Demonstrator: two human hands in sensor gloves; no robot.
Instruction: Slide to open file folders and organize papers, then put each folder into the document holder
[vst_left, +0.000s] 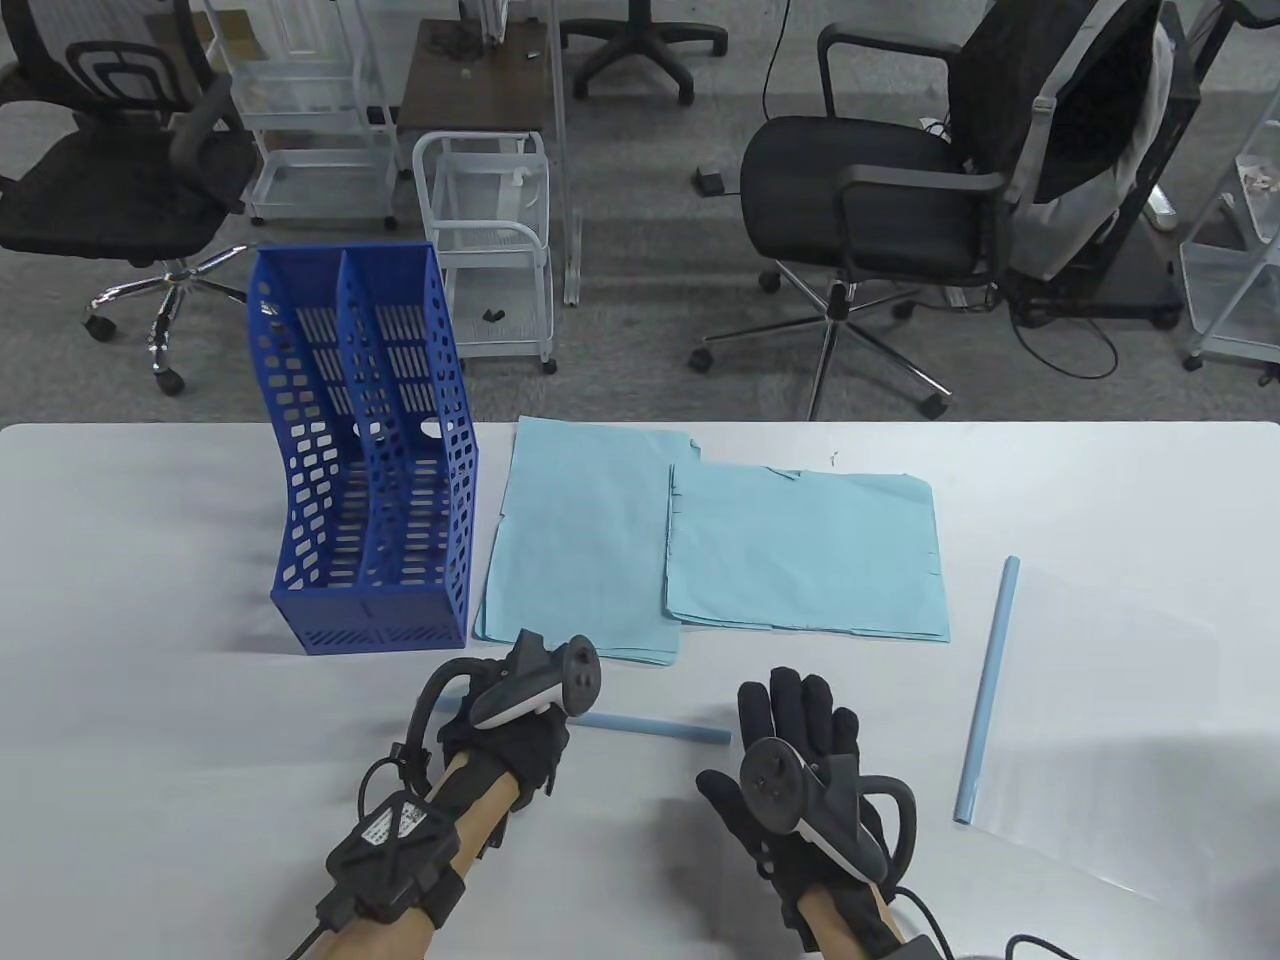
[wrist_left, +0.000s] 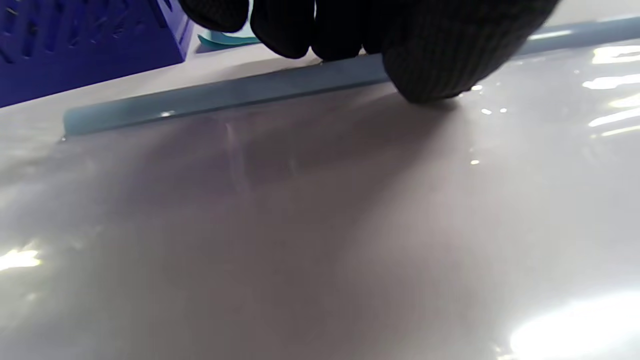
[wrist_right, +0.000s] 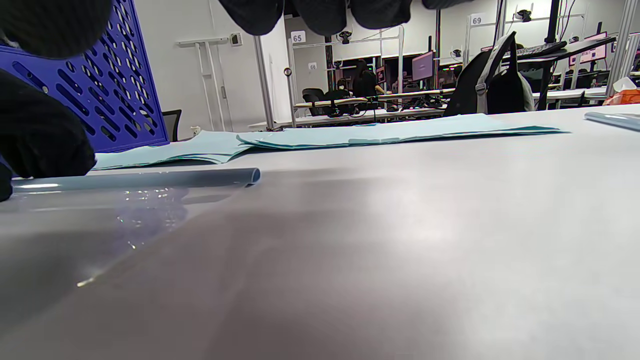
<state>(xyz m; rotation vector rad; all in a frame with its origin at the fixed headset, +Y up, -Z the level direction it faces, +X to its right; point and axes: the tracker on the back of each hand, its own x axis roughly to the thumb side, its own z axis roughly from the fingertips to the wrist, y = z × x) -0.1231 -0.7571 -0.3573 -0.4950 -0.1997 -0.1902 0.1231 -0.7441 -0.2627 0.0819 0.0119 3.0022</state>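
low in the table view, the left hand (vst_left: 520, 700) has its grip clamped on the pale blue slide bar (vst_left: 655, 729) of a clear folder (wrist_left: 320, 225) on the bench (vst_left: 150, 560). the right hand (vst_left: 800, 770) lies flat, fingers apart, beside it. a likely risk: the glossy sheet skids or buckles if the bar is pulled unpinned. blue papers (vst_left: 800, 550) wait mid-frame, the document holder (vst_left: 370, 450) upper left.

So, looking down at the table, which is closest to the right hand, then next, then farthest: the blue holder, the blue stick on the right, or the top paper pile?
From the right hand:
1. Top paper pile, just ahead.
2. Blue stick, to its right; nearly tied with the pile.
3. Blue holder, far left.
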